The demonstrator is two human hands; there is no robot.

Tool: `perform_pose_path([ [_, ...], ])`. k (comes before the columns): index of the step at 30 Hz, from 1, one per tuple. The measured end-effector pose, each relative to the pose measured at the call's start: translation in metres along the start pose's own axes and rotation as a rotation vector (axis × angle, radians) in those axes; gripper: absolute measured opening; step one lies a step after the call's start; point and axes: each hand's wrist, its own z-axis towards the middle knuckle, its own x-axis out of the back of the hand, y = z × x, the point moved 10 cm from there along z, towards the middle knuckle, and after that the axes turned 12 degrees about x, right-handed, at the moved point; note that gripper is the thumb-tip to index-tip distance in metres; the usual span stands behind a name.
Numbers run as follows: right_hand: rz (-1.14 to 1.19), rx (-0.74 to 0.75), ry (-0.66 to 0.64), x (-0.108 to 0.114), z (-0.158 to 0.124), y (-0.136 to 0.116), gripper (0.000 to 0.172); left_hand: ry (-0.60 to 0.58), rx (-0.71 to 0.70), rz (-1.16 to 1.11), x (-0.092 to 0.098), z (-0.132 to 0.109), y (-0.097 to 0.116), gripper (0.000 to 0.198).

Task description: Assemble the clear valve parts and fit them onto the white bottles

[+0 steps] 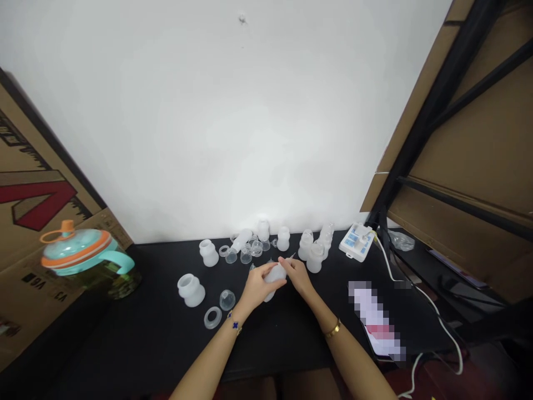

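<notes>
I was holding a white bottle [276, 273] over the middle of the worktop [154, 328], with the fingers of the left hand [259, 284] wrapped around it. The right hand [297, 275] met its far end with bent fingers; whether they pinched the bottle or some smaller part, I could not make out. I judged the job partway along: beyond the right hand, three topped bottles [315, 261] stood close together wearing clear covers. To the left, two bare bottles [194, 296] had uncovered mouths, so those looked undone. A ring [212, 326] and a clear dome [227, 300] lay near the left forearm, unfitted, and more clear parts [245, 255] lay scattered behind the left hand, beside a toppled bottle [241, 241].
</notes>
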Motion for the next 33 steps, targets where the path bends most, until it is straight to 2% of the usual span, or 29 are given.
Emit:
perform_pose_path([
  [4, 0.066, -0.005, -0.038, -0.004, 0.0, -0.003, 0.058, -0.071, 0.053, -0.145, -0.006, 0.002, -0.004, 0.055],
  [11, 0.076, -0.02, -0.051, -0.005, 0.001, -0.004, 0.054, -0.088, 0.074, -0.143, -0.009, 0.002, -0.008, 0.055],
  [27, 0.008, -0.053, -0.064, -0.006, 0.002, 0.005, 0.051, -0.04, 0.057, -0.081, -0.007, 0.0, -0.005, 0.053],
  [33, -0.047, -0.046, -0.052, -0.004, 0.003, 0.007, 0.05, -0.004, 0.016, 0.01, -0.005, -0.001, -0.002, 0.053],
])
